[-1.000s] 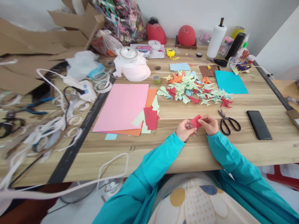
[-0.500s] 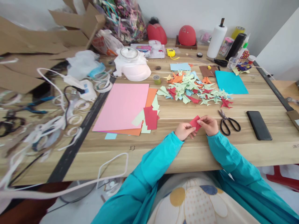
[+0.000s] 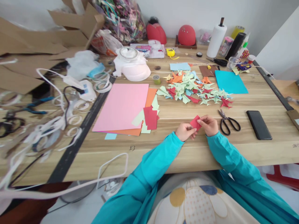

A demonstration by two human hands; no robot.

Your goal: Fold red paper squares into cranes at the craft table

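Note:
A small piece of red paper (image 3: 195,121) is held above the wooden table between my two hands. My left hand (image 3: 185,131) pinches its lower left side, fingers closed. On the right edge, my right hand (image 3: 209,125) grips the same paper between thumb and fingers. Beyond them spreads a heap of folded paper cranes (image 3: 187,85) in green, orange, red and blue. Black-handled scissors (image 3: 227,121) lie just right of my right hand. Red paper strips (image 3: 150,118) rest to the left, over the corner of a pink paper stack (image 3: 123,105).
A black phone (image 3: 259,125) lies at the right. A turquoise sheet (image 3: 231,82) sits behind the scissors. White cables and a power strip (image 3: 81,88) crowd the left side, near a cardboard box (image 3: 46,40). Pincushions, tape and bottles line the wall.
Hardly anything differs. Both hands keep the red paper in nearly the same place, with only a slight shift of the left fingers.

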